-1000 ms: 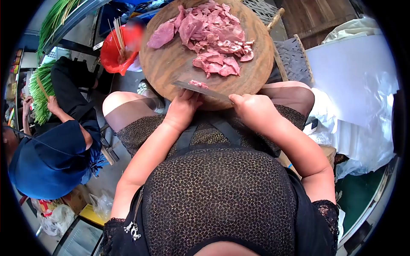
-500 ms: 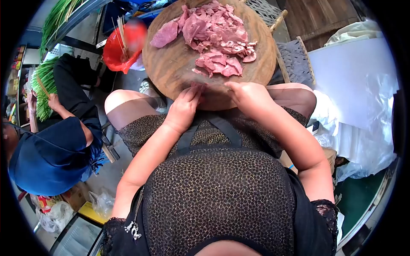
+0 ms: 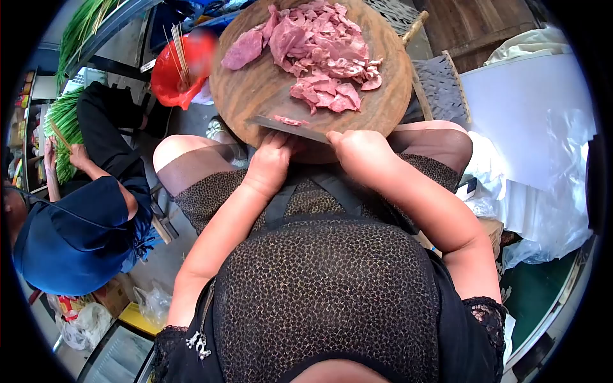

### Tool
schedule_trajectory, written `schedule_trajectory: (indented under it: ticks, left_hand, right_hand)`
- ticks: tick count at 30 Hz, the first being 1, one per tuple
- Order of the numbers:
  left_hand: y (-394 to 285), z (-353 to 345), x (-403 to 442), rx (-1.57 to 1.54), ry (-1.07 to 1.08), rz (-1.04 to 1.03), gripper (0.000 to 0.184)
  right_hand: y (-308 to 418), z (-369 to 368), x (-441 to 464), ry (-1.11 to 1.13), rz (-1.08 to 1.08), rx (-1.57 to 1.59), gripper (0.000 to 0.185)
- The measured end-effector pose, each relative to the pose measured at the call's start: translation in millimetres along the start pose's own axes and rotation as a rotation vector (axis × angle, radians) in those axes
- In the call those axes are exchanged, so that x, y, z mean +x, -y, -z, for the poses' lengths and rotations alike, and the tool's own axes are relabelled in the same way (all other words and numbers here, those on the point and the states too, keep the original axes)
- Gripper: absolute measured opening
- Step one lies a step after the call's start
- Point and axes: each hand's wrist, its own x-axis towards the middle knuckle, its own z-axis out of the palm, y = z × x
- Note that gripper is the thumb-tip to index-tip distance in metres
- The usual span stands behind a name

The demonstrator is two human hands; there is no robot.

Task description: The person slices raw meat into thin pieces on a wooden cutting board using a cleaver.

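Observation:
A round wooden board (image 3: 249, 96) carries a heap of sliced pink meat (image 3: 319, 38), with a smaller pile of slices (image 3: 325, 94) just below it. My right hand (image 3: 364, 152) is closed round the handle end of a knife (image 3: 290, 127), whose blade points left across the near part of the board. A thin meat slice (image 3: 288, 120) lies along the blade's far side. Behind the blade, my left hand (image 3: 271, 156) is closed at the board's near edge; its fingertips and whatever they hold are hidden by the blade.
On the left a person in blue (image 3: 76, 236) handles long green stalks (image 3: 64, 121). A red bag with thin sticks (image 3: 169, 80) stands left of the board. A woven seat (image 3: 440, 89) and a white panel (image 3: 523, 121) are at the right.
The knife, blurred in motion half a second ago, shows clearly again, a little left of where it was a second ago. My right hand has shifted left and down. The person's hands have moved slightly.

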Motion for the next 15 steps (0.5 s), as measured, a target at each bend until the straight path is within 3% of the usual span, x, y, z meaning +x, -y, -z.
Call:
schedule_trajectory:
  ticks: [4,7,11,15]
  left_hand:
    - [-2,1,-1,0.045,-0.114,-0.064,0.034]
    - [-2,1,-2,0.035,-0.110,-0.059,0.037]
    - [-5,2,0,0.063,-0.121,-0.067,0.029]
    - [-6,4,-1,0.010,-0.094,-0.026,0.033]
  right_hand:
    - [-11,-5,-1,-0.183,-0.043,0.126,0.018]
    - [-14,2,-18,-0.180,0.037,0.117,0.016]
    - [-3,26,-32,0.063,-0.030,0.010,0.017]
    - [-4,20,-20,0.079,-0.022,0.035,0.017]
